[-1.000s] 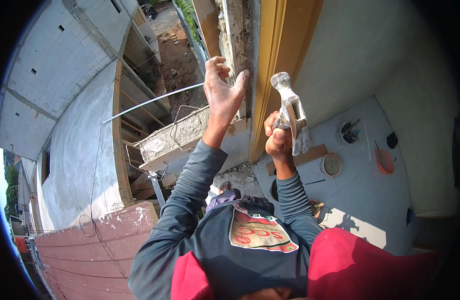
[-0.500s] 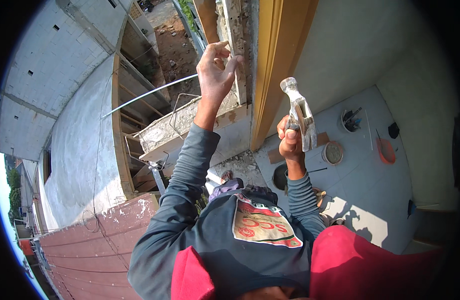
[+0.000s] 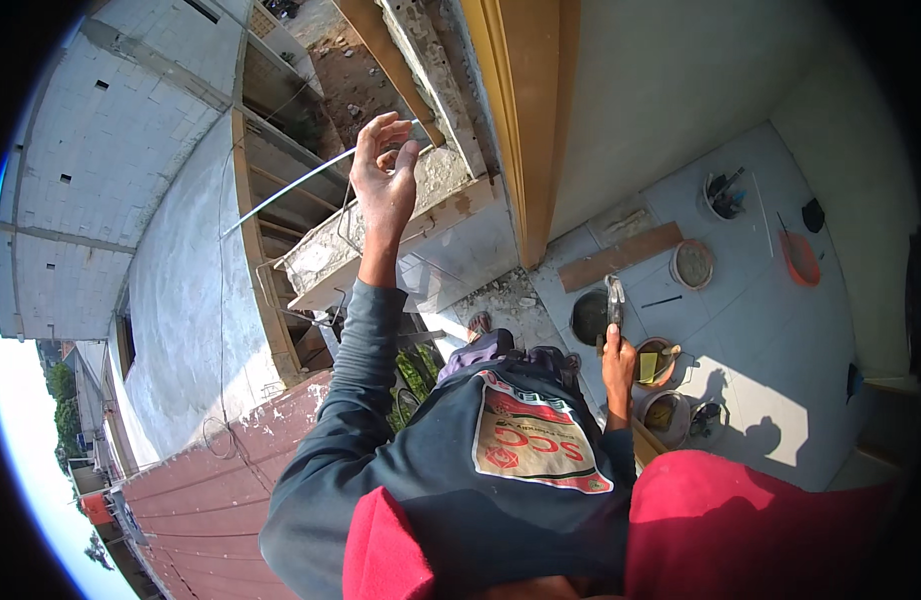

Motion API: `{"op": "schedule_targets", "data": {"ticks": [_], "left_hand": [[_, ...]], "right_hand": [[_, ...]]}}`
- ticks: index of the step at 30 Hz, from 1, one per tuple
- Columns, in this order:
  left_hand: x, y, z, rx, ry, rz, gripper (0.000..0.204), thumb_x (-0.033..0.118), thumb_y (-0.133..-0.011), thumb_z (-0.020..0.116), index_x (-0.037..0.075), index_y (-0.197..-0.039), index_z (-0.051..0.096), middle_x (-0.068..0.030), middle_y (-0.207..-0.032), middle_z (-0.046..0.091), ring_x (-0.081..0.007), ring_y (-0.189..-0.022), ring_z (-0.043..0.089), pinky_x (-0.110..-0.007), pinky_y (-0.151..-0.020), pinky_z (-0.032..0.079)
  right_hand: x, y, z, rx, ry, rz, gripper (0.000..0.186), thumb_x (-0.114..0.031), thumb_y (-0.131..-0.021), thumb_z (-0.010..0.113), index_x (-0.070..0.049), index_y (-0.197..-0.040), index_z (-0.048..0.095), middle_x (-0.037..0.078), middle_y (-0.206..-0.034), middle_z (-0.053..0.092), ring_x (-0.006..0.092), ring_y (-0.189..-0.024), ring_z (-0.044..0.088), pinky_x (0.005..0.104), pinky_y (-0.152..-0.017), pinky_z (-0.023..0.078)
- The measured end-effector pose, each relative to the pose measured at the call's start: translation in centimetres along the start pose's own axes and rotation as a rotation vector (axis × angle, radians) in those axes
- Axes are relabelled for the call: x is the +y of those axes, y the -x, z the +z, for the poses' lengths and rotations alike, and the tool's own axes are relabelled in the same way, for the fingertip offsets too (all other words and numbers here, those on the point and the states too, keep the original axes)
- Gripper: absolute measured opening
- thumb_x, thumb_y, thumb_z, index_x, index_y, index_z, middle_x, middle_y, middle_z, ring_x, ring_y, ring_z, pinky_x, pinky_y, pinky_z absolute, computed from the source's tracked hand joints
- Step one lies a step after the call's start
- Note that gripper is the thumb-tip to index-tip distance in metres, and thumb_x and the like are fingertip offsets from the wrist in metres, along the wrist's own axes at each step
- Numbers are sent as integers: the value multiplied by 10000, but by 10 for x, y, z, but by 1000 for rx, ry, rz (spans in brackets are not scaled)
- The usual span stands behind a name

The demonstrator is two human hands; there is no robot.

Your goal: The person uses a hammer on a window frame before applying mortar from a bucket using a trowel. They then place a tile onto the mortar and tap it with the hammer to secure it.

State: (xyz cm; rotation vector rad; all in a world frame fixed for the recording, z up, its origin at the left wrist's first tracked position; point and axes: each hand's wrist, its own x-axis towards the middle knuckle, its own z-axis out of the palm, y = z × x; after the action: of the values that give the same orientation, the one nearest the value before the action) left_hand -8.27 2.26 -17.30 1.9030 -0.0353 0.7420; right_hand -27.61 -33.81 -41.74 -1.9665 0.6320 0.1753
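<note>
My right hand [image 3: 619,368] is wrapped around the handle of a claw hammer [image 3: 615,300], low in front of my body, above the tiled floor. My left hand [image 3: 383,180] is raised over a rough concrete ledge [image 3: 443,172], its fingers loosely bent and the thumb apart. Nothing shows between those fingers. Beyond the hand, an upright brown wooden board [image 3: 396,70] stands beside a rough, cement-spattered strip [image 3: 436,85]. A thin pale rod [image 3: 301,185] runs behind my left hand toward the wall at left.
An ochre frame [image 3: 531,130] rises right of the ledge. On the tiled floor [image 3: 721,320] are a plank [image 3: 621,256], a bucket of grey mix [image 3: 692,264], a dark bucket [image 3: 589,318], an orange container [image 3: 801,260] and a tool bucket [image 3: 723,195]. Outside, the ground lies lower.
My right hand has lowered the hammer from beside the frame toward my body. My left hand has come away from the cement-spattered strip, moving left and slightly nearer. The view has shifted.
</note>
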Motion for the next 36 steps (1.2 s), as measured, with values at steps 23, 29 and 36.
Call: {"op": "schedule_targets", "data": {"ticks": [23,29,36], "left_hand": [[-213,362,19,-1558,-568,-895,346,197,-896,675,19,-1189,628,-155,-1008,713,-271,-943,692,-395,-852,528],[-243,379,54,-1457,-690,-948,321,214,-899,675,21,-1155,644,-136,-1013,708,-253,-972,677,-390,-831,525],[-372,479,208,-1447,-496,-1078,485,244,-883,750,32,-1278,566,-116,-1058,670,-211,-996,657,-357,-874,517]], "right_hand": [[443,-122,-15,531,-22,810,313,-257,-801,589,44,-734,644,242,-710,653,400,-702,667,464,-615,528],[517,-125,-45,742,-256,996,290,-249,-923,608,-7,-765,587,49,-579,563,149,-486,542,321,-425,438],[692,-103,-134,325,-660,952,120,-141,-939,609,-67,-852,574,78,-753,617,148,-607,594,277,-507,473]]}}
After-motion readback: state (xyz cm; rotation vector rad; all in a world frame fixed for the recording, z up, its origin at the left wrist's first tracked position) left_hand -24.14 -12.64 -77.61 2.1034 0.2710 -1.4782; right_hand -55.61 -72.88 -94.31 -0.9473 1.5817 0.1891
